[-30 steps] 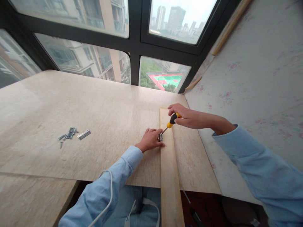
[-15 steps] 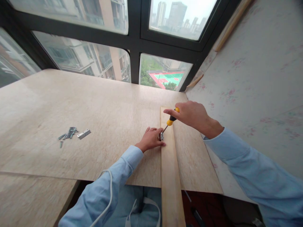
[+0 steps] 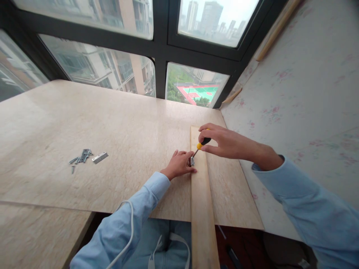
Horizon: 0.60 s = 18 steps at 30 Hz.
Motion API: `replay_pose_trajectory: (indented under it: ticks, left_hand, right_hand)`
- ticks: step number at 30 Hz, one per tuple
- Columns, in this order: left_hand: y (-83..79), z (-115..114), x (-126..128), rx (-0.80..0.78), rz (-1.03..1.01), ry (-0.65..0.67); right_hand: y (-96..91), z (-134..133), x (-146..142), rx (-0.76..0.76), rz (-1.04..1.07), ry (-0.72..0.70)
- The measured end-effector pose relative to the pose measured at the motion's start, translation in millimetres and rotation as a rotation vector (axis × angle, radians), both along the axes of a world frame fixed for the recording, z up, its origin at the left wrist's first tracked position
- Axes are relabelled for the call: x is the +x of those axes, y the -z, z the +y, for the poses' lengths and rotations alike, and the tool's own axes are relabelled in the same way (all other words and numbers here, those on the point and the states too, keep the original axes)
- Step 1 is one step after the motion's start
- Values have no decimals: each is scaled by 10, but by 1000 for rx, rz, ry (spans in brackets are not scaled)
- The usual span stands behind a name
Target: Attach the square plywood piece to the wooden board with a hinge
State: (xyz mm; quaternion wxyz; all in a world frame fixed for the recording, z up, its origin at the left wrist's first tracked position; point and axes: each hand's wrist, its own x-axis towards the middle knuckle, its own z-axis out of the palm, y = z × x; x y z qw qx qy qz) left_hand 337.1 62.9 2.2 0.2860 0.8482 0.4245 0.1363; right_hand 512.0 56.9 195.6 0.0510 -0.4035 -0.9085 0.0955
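Note:
My right hand [image 3: 215, 140] is closed around the handle of a yellow and black screwdriver [image 3: 205, 141]. Its shaft slants down to the left, and its tip meets a small metal hinge [image 3: 192, 161] on a pale wooden board [image 3: 202, 198]. Thumb and fingers of my left hand [image 3: 181, 163] grip around the hinge and press it against the board's left edge; they partly cover it. Whether a screw sits under the tip I cannot make out. The board lies lengthwise on the stone-patterned sill and juts out over its front edge.
On the left of the sill [image 3: 134, 123] lie a loose hinge [image 3: 100, 157] and a small pile of screws and metal plates [image 3: 83, 155]. A papered wall [image 3: 303, 112] rises close on the right. Dark-framed windows stand behind. A white cord [image 3: 131, 224] runs along my left sleeve.
My right hand has turned on the screwdriver handle, with the fingers now curled over it and the wrist lower. My left hand, the hinge and the board stay in place.

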Motion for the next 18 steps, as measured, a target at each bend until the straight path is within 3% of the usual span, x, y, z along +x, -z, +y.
replay_pose_trajectory:
  ticks: [3, 6, 9, 11, 18]
  left_hand:
    - [-1, 4, 6, -5, 0, 4]
    - [0, 10, 11, -12, 1, 3]
    - [4, 13, 9, -12, 2, 4]
    - [3, 12, 6, -14, 2, 4]
    - [-33, -7, 4, -24, 8, 0]
  right_hand:
    - [50, -75, -133, 127, -95, 268]
    - [84, -107, -221, 247, -337, 544]
    - [85, -103, -228, 318, -455, 652]
    - [67, -84, -183, 292, -411, 589]
    - [52, 35, 76, 55, -9, 78]
